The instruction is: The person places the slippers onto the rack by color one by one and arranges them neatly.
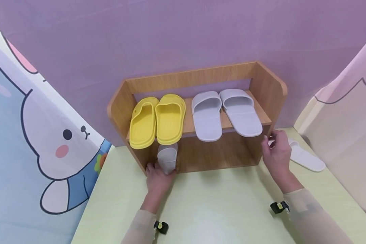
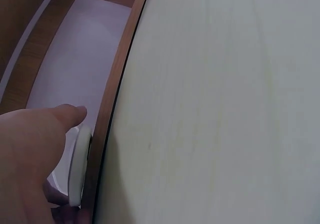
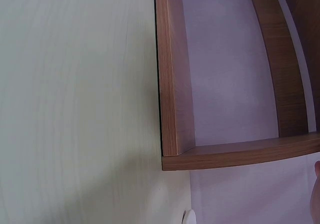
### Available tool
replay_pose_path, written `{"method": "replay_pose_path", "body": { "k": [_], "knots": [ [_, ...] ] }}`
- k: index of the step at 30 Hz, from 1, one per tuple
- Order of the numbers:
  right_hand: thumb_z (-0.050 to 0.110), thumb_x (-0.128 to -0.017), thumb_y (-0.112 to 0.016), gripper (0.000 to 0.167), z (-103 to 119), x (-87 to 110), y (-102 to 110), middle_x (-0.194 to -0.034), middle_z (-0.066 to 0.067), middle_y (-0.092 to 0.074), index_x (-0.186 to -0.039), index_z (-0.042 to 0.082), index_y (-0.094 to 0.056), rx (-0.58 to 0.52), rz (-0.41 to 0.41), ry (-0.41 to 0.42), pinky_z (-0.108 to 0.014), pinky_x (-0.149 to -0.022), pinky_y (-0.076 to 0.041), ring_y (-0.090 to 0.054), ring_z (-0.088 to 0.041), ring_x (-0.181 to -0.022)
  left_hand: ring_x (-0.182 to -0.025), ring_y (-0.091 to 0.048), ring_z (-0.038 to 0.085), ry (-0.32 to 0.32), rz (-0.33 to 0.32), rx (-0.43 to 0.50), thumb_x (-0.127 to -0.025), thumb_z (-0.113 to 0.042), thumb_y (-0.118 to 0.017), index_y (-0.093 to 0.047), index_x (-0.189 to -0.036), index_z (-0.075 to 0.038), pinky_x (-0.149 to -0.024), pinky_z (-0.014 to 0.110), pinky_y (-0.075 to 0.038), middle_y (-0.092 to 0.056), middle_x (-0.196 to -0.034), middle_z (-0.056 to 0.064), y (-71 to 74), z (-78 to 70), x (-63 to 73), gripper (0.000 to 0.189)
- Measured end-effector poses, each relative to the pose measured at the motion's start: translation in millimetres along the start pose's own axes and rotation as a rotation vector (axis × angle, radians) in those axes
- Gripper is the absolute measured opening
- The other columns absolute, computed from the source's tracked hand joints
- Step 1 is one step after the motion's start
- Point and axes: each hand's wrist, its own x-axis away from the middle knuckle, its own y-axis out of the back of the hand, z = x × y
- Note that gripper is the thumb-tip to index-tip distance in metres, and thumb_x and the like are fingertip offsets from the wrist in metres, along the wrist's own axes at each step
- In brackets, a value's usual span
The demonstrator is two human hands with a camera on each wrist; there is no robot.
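Note:
A light grey slipper (image 1: pixel 167 157) sits in the left end of the lower shelf, heel forward. My left hand (image 1: pixel 160 178) holds it by the heel, thumb on its right side and fingers on its left. The left wrist view shows that hand (image 2: pixel 30 159) around the pale sole (image 2: pixel 78 169), beside the shelf's front edge. My right hand (image 1: pixel 277 152), fingers loosely bent, hovers by the right side panel of the wooden shoe rack (image 1: pixel 269 79). In the right wrist view only a bit of that hand (image 3: pixel 316 199) shows. I cannot tell whether it touches the panel.
On the upper shelf stand a pair of yellow clogs (image 1: pixel 170 118) and a pair of light grey slippers (image 1: pixel 207 117). Another pale slipper (image 1: pixel 308 157) lies on the table (image 1: pixel 213 210) right of the rack, partly behind my hand. Fabric walls (image 1: pixel 186 37) surround the table.

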Motion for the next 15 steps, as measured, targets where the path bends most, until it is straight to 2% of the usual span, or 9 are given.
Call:
{"method": "replay_pose_path", "body": {
  "k": [4,7,9,12,15],
  "knots": [
    [-0.005,-0.096,-0.065,0.020,0.3,0.1,0.0,-0.105,-0.028,-0.064,-0.115,-0.013,-0.062,0.004,0.003,-0.004,-0.010,-0.073,-0.041,-0.069,-0.038,-0.085,-0.119,-0.049,0.046,-0.008,0.028,0.013,-0.085,-0.057,-0.091,-0.050,-0.147,0.011,-0.084,0.063,-0.062,-0.047,-0.127,0.027,7.8,0.6,3.9,0.101],
    [-0.005,-0.096,-0.065,0.020,0.1,0.3,-0.1,-0.105,-0.028,-0.064,-0.115,-0.013,-0.062,0.005,0.006,-0.006,-0.011,-0.073,-0.042,-0.069,-0.037,-0.085,-0.119,-0.052,0.045,-0.019,0.027,0.065,-0.087,-0.049,-0.091,-0.053,-0.148,0.010,-0.088,0.064,-0.062,-0.049,-0.129,0.027,17.6,2.4,8.2,0.093],
    [-0.005,-0.096,-0.065,0.020,0.0,0.6,-0.3,-0.105,-0.027,-0.064,-0.114,-0.012,-0.062,0.005,0.008,-0.008,-0.014,-0.071,-0.043,-0.069,-0.036,-0.085,-0.120,-0.054,0.043,-0.012,0.019,0.120,-0.088,-0.041,-0.090,-0.060,-0.144,0.007,-0.091,0.064,-0.061,-0.051,-0.131,0.025,26.0,4.7,11.2,0.079],
    [-0.005,-0.096,-0.066,0.020,-0.5,0.7,-0.4,-0.105,-0.027,-0.064,-0.115,-0.012,-0.062,0.008,0.009,-0.009,-0.017,-0.070,-0.045,-0.069,-0.036,-0.085,-0.113,-0.063,0.037,0.022,-0.012,0.197,-0.092,-0.032,-0.085,-0.071,-0.128,-0.001,-0.090,0.060,-0.060,-0.061,-0.126,0.017,39.8,11.5,13.5,0.049],
    [-0.005,-0.097,-0.065,0.020,-0.8,0.6,-0.3,-0.105,-0.027,-0.064,-0.115,-0.012,-0.062,0.009,0.006,-0.008,-0.015,-0.071,-0.044,-0.069,-0.037,-0.086,-0.094,-0.070,0.027,0.078,-0.063,0.293,-0.096,-0.023,-0.080,-0.078,-0.110,-0.010,-0.079,0.048,-0.059,-0.073,-0.106,0.007,52.5,21.7,11.9,0.019]
  ]
}}
